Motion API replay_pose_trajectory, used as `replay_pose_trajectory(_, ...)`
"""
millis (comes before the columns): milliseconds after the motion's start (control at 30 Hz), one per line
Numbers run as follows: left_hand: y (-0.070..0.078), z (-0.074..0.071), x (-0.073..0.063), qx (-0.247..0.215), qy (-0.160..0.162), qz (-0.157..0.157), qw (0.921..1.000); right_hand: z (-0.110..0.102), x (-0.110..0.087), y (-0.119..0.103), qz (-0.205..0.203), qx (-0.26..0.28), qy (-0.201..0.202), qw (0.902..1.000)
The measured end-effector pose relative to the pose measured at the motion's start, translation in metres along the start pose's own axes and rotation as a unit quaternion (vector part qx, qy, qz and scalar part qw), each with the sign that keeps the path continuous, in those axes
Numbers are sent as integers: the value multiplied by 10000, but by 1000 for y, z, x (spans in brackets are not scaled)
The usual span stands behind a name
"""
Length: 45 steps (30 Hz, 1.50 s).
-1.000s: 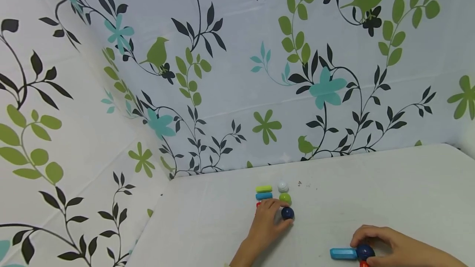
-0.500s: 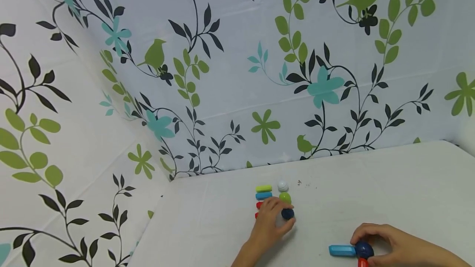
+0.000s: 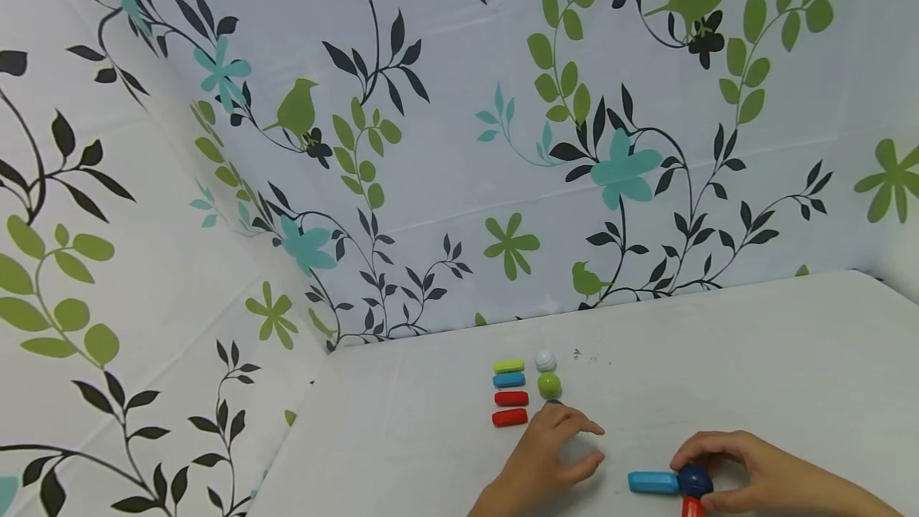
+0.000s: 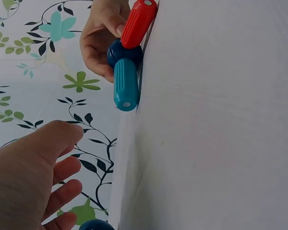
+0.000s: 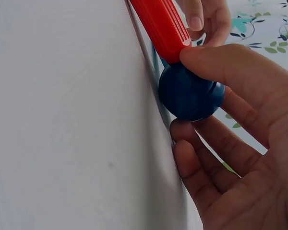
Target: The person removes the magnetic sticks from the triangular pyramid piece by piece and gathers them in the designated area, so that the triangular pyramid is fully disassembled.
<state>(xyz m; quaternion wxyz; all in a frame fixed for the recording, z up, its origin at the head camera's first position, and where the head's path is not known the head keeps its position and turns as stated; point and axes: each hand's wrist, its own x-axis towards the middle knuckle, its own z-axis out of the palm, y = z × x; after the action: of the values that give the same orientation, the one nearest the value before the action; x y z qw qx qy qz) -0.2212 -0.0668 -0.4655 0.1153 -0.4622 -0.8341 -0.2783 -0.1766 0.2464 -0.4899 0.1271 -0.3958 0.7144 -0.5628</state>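
My right hand (image 3: 754, 473) pinches a dark blue ball (image 5: 185, 91) between thumb and fingers, low on the white table. A light blue ribbed stick (image 3: 653, 483) and a red ribbed stick (image 5: 163, 28) are joined to this ball at an angle. The light blue one points left in the head view; the red one points toward the lower edge, partly cut off. To the left, my left hand (image 3: 549, 453) hovers with fingers spread and nothing in its grasp. Just behind it, a second dark blue ball (image 3: 554, 402) is mostly hidden by the fingers.
Left of the second ball lie a yellow-green stick (image 3: 509, 366), a blue stick (image 3: 509, 380) and two red sticks (image 3: 511, 398) in a column. Beside them sit a white ball (image 3: 545, 360) and a green ball (image 3: 549, 385). Leaf-patterned cloth (image 3: 431, 182) hangs behind the white table (image 3: 402, 421).
My left hand has come off the second dark blue ball and shifted right and nearer, uncovering the red sticks. My right hand keeps its hold on the joined pieces.
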Motion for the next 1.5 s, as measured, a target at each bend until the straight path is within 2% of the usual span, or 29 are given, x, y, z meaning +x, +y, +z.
replay_pose_trajectory(100, 6, 0, 2, -146, -369, -44, 9992, 3, 2, -1, -95, 88, 38, 9999)
replay_pose_trajectory(200, 12, -1, 3, -354, -835, -233, 9956, 5, 5, 0, -205, 214, 47, 9995)
replay_pose_trajectory(333, 18, 0, 5, -529, -1419, -491, 9873, 9, 7, 1, -413, 321, -10, 9986)
replay_pose_trajectory(500, 21, 4, 6, -999, -1859, -859, 9737, 14, 9, 1, -448, 542, -73, 9975)
replay_pose_trajectory(567, 21, 7, 5, -1215, -1953, -847, 9695, 16, 9, 1, -422, 613, -58, 9972)
replay_pose_trajectory(633, 22, 11, 5, -1345, -2004, -679, 9681, 19, 9, 2, -498, 615, -40, 9969)
replay_pose_trajectory(767, 24, 17, 6, -1150, -2006, -262, 9725, 22, 10, 3, -760, 450, 14, 9961)
replay_pose_trajectory(833, 26, 18, 7, -983, -2032, -199, 9740, 23, 10, 3, -814, 389, 27, 9959)
replay_pose_trajectory(1067, 28, 19, 11, -811, -2326, -383, 9684, 23, 11, 3, -918, 201, 79, 9955)
replay_pose_trajectory(1300, 25, 20, 12, -719, -2462, -234, 9663, 22, 12, 5, -1094, 111, 11, 9939)
replay_pose_trajectory(1400, 25, 20, 12, -736, -2484, -249, 9655, 22, 11, 5, -980, 145, 29, 9951)
replay_pose_trajectory(1500, 24, 20, 12, -825, -2536, -403, 9629, 22, 10, 4, -761, 210, 65, 9969)
